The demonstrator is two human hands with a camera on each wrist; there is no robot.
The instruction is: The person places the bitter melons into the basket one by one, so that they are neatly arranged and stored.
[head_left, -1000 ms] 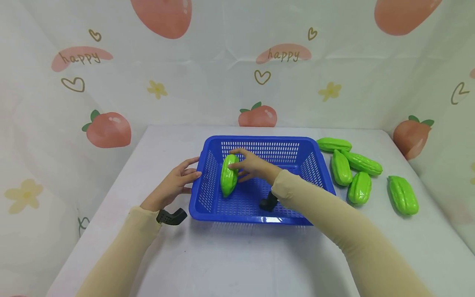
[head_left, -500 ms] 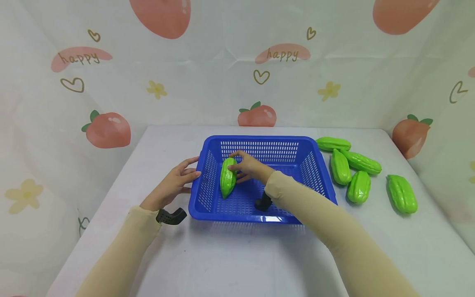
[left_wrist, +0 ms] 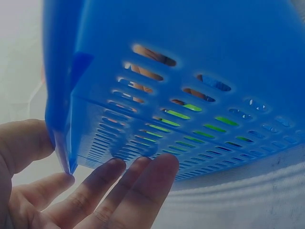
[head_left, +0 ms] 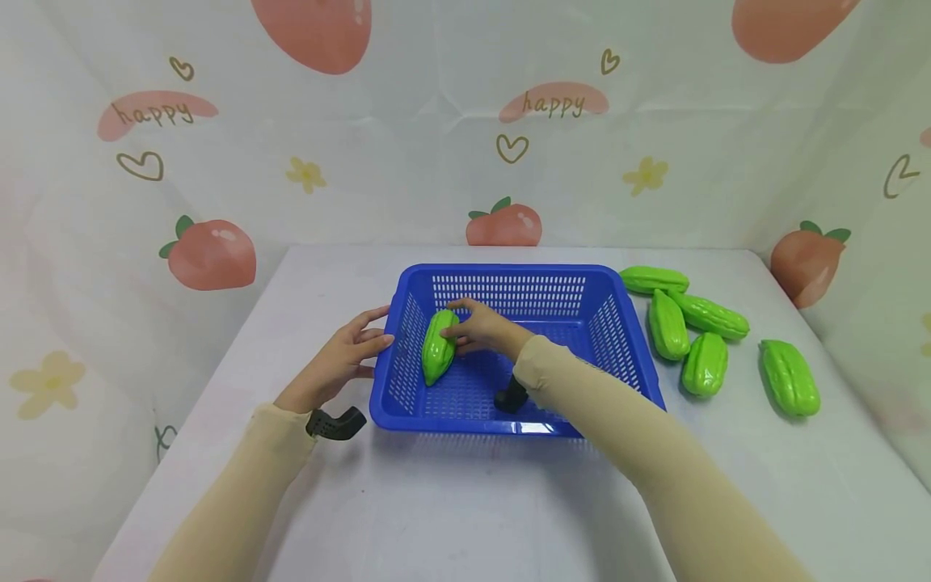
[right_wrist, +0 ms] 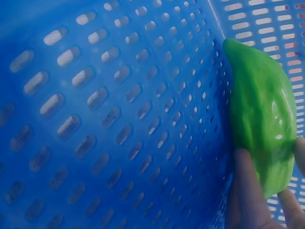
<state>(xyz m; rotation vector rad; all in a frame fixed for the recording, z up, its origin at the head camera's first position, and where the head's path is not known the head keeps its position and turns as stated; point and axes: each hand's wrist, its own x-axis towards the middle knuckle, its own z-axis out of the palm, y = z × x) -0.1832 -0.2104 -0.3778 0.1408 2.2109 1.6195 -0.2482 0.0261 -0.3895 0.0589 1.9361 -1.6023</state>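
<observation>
A bright green, ridged bitter melon [head_left: 438,356] with a glossy surface lies slanted inside the blue basket [head_left: 473,424], near its left wall. My right hand [head_left: 490,327] grips its far end between thumb and fingers. In the right wrist view, the bitter melon [right_wrist: 264,114] sits close to the perforated plastic, its pointed tip away from the fingers. Over at the basket's left rim, my left hand [head_left: 342,356] holds the edge from outside. The left wrist view has that thumb at the rim [left_wrist: 59,138] and the fingers [left_wrist: 143,195] against the slotted wall underneath.
Several more bitter melons lie right of the basket on the white table [head_left: 465,501]: a cluster including one at its front [head_left: 705,365], and a separate bitter melon [head_left: 790,378] farther right. A patterned cloth [head_left: 400,162] hangs behind the table.
My right hand has shifted slightly left with the bitter melon, which now leans more and sits closer to the basket's left wall. My left hand has stayed at the rim.
</observation>
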